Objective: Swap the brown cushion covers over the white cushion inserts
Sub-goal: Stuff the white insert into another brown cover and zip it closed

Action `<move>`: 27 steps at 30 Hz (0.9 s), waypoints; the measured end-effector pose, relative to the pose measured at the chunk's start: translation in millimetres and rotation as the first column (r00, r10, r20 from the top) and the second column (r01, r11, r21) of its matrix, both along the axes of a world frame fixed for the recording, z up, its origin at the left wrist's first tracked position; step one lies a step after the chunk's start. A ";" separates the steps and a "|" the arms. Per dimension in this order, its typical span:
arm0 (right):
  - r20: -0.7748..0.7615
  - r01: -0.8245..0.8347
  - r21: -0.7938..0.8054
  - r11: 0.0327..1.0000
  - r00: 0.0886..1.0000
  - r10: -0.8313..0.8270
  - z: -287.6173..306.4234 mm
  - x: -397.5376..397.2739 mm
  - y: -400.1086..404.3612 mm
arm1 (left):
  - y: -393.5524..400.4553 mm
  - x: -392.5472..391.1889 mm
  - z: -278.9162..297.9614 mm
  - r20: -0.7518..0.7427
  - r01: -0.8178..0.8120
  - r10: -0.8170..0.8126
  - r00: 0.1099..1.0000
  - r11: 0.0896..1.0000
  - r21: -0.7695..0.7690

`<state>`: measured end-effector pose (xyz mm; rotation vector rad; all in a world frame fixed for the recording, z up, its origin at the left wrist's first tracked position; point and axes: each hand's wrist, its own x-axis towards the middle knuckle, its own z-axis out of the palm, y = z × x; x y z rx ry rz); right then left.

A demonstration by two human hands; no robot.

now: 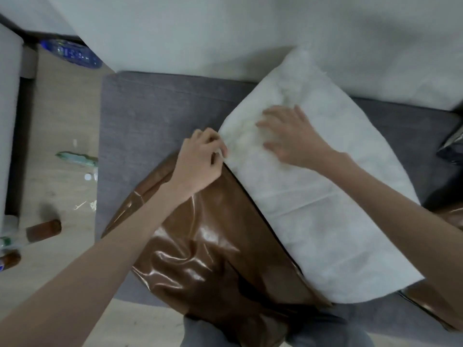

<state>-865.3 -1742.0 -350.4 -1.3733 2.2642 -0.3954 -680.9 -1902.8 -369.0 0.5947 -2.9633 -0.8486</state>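
A shiny brown cushion cover [215, 246] lies on the grey sofa seat [150, 116], its open edge running diagonally. A white cushion insert [325, 209] sticks out of that opening toward the upper right, most of it bare. My left hand [200, 161] pinches the cover's opening edge at its far corner, right against the insert. My right hand [290, 136] lies flat on top of the insert with fingers spread. Another brown cover [431, 304] shows at the lower right edge, partly hidden under the insert.
A white wall [225, 33] rises behind the sofa. Left of the sofa, on the pale wooden floor [62, 146], lie a blue plastic bottle [72, 53], small brown bottles [43, 230] and scraps of litter. A dark shiny object [451, 146] sits at the right edge.
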 end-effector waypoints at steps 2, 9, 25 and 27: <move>0.044 0.293 0.021 0.956 0.955 -0.294 7.6 -43.5 36.8 | 27.2 5.2 13.5 0.071 0.448 -0.448 0.891 0.894 0.017; 0.190 0.302 0.413 0.859 0.894 -0.405 -33.4 -26.7 101.2 | 59.1 -3.6 -1.3 0.375 0.647 -0.681 0.629 0.726 0.233; 0.166 0.636 0.189 0.748 0.730 -0.663 -3.3 -21.6 219.9 | 152.0 -26.7 47.6 0.437 0.692 -0.770 0.465 0.624 0.364; 0.103 0.642 0.275 0.716 0.721 -0.685 0.2 2.0 254.0 | 181.6 -9.4 45.9 0.455 0.782 -0.815 0.359 0.529 0.330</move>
